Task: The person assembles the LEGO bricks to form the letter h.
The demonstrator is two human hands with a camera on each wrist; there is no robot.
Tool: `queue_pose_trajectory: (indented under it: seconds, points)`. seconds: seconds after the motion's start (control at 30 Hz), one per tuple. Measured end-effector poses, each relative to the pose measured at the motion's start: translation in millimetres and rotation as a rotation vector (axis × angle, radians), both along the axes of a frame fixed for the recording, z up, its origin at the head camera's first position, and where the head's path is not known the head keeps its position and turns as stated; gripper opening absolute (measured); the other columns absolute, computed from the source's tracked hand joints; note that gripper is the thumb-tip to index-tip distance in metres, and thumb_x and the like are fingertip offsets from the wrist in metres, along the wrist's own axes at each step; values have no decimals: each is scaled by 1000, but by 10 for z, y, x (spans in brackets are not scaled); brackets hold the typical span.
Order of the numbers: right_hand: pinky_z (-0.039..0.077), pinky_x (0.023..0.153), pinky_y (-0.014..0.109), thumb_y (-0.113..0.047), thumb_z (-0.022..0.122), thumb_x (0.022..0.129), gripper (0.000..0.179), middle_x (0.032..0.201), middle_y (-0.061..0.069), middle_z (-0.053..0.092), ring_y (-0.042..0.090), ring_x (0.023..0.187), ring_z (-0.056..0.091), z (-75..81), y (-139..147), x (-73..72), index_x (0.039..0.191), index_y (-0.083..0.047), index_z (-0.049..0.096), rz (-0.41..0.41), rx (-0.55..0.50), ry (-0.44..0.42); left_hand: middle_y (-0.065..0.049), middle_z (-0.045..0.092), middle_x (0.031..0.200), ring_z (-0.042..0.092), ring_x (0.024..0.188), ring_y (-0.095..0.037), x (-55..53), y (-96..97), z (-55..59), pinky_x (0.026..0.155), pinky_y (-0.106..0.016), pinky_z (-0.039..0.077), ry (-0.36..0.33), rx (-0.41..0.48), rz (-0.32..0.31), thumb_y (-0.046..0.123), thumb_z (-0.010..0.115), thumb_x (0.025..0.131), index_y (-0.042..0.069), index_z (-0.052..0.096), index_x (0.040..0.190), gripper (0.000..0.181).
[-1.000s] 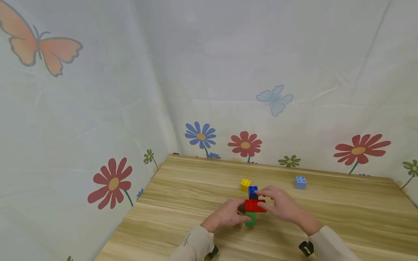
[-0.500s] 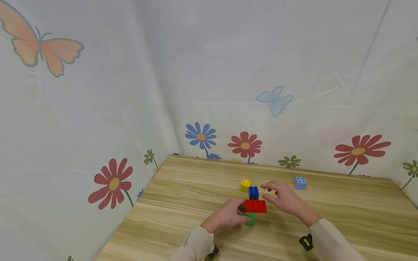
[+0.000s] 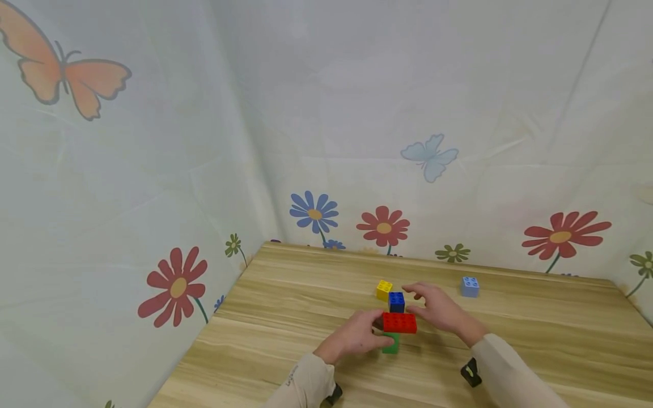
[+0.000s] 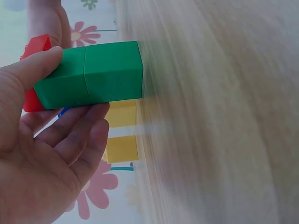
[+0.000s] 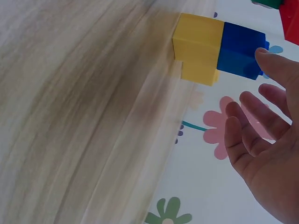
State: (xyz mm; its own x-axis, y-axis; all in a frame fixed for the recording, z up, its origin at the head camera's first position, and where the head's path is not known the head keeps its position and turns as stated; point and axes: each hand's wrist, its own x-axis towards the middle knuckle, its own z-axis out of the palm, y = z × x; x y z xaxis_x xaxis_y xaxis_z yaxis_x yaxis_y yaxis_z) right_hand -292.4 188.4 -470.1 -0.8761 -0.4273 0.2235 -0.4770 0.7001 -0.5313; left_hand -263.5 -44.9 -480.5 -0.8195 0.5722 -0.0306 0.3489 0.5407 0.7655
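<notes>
One studded red plastic brick [image 3: 399,323] caps two stacked, smooth-sided green bricks [image 4: 105,72]. The left hand [image 3: 357,333] grips the stack, its thumb across the green. From the red, at twelve o'clock, one dark blue brick [image 3: 396,302] tops one of two yellow bricks [image 5: 198,39]; at two, one light blue brick [image 3: 470,287]. The right hand [image 3: 440,309], fingers loosely bent, holds nothing. The tabletop [image 3: 306,294] is wood-grained.
</notes>
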Motion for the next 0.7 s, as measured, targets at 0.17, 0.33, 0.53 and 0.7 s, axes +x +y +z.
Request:
queue_pose_trajectory:
  seconds: [0.17,0.33,0.53,0.7]
  points:
    - [50,83,42,-20,70,87,47,124,8,58,24,101,57,-41,-40,-50,130,-8,55,-8,-6,-64,19,61,95,57,88,-1,1,2,9,81,-27,46,6,5,-1,33,73,83,28,60,104,25]
    - [49,85,42,-15,70,86,49,127,8,56,25,102,57,-63,-92,-67,132,-8,54,-9,-21,-105,19,61,95,57,89,-2,4,-1,8,82,-27,46,14,2,0,33,72,84,28,60,104,25]
    - [49,85,41,-12,70,86,51,127,6,56,23,102,55,-80,-132,-83,134,-10,53,-30,-35,-154,18,61,94,57,88,-2,-1,-1,1,81,-27,46,18,4,-1,32,72,84,28,60,103,23]
    - [49,84,40,-12,70,86,50,121,4,59,22,100,55,-106,-147,-103,133,-10,53,-36,-52,-184,18,61,94,56,87,0,-10,2,-7,80,-26,46,16,12,0,33,73,84,27,60,103,24]
